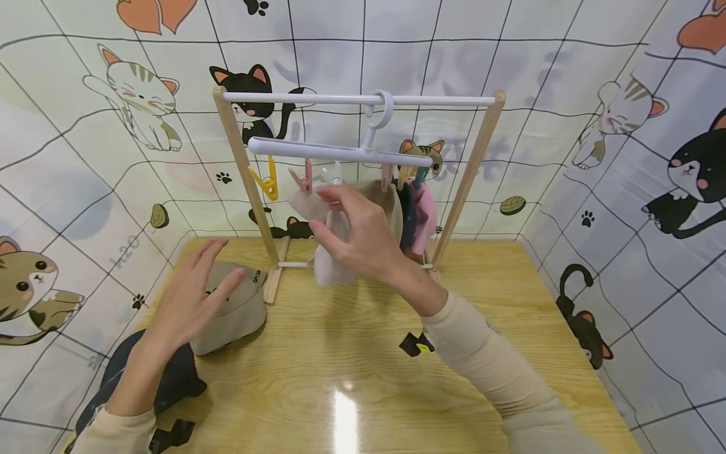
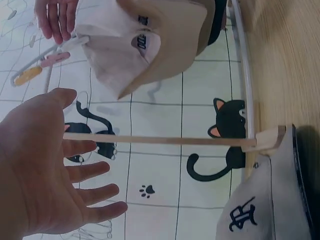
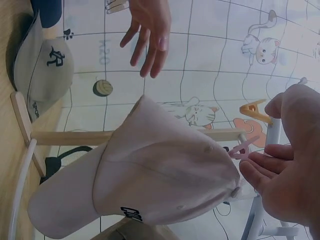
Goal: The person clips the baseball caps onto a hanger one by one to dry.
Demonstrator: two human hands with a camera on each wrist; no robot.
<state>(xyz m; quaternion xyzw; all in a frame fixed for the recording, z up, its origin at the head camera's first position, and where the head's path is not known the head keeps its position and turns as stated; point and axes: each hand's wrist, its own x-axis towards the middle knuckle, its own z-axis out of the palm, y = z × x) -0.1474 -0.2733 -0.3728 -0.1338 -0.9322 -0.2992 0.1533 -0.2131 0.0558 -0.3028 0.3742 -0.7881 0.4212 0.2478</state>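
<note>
A pale cap (image 3: 160,165) hangs by its crown below a pink clothespin (image 3: 243,148) on the white hanger (image 1: 306,148). My right hand (image 1: 363,233) is right beside this cap and clothespin, its thumb and fingers apart. In the right wrist view its fingertips (image 3: 255,172) overlap the clothespin's lower end. Over a beige cap (image 1: 241,318) on the table, my left hand (image 1: 190,296) hovers with fingers spread and nothing in them. Further right on the hanger, a beige cap (image 1: 391,205), a dark blue cap (image 1: 406,214) and a pink cap (image 1: 424,217) hang from clothespins.
The hanger hooks over the white top bar (image 1: 300,98) of a wooden-legged rack (image 1: 473,164). A yellow clothespin (image 1: 269,181) hangs unused at the hanger's left end. Another dark cap (image 1: 176,378) lies at the table's left. Black pieces (image 1: 416,344) lie on the wooden table (image 1: 482,302).
</note>
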